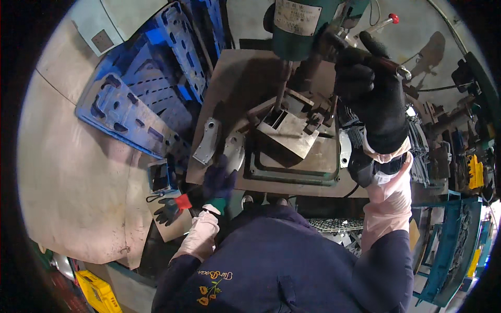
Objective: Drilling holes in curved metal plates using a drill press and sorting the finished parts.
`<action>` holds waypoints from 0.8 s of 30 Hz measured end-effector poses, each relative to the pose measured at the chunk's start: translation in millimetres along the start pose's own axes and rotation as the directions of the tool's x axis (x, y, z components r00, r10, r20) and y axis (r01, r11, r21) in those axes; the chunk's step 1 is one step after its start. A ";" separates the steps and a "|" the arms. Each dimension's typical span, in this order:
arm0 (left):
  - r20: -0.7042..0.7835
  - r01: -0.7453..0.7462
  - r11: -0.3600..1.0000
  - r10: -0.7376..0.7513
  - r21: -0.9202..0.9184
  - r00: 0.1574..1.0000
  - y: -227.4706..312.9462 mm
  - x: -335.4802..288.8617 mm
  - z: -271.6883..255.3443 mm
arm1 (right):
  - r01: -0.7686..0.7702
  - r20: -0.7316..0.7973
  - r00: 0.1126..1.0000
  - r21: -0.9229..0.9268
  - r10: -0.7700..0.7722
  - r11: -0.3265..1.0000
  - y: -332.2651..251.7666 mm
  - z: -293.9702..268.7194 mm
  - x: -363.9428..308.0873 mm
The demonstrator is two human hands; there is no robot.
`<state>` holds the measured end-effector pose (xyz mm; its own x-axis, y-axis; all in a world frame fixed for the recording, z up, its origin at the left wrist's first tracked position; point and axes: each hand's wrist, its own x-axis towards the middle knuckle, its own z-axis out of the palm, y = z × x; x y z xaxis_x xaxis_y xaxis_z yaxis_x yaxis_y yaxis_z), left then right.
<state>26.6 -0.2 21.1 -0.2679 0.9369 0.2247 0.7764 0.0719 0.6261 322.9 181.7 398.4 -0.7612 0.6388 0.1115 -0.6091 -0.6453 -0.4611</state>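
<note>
Surface (229, 73) carries drill press (292, 41), plates (209, 141) at left. My right fingers (356, 78) grip a handle (389, 64); my left fingers (222, 169), blurred by the plates: closure I cannot tell.

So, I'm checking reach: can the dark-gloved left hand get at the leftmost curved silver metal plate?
Likely yes: the left hand is close by, with nothing visible between it and the plate.
</note>
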 end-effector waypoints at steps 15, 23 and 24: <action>0.019 0.099 0.971 -0.106 0.218 0.994 -3.3 18.6 51.1 | 0.117 -0.100 0.986 -0.155 -0.134 0.981 7.0 -1.9 -2.4; 0.164 0.102 0.916 -0.177 0.389 0.970 7.2 18.4 46.7 | 0.227 -0.072 0.926 -0.678 -0.370 0.699 4.5 -54.5 -41.6; 0.182 0.024 0.951 -0.083 0.307 0.980 12.3 21.1 42.9 | 0.072 -0.176 0.896 -0.850 -0.408 0.523 -7.1 -78.3 -63.9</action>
<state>54.9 35.2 1.5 -0.2232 0.9743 0.0321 0.9075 0.1956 0.3716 393.2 178.2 325.6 -0.3943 0.9092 0.1335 -0.1837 0.0644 -0.9809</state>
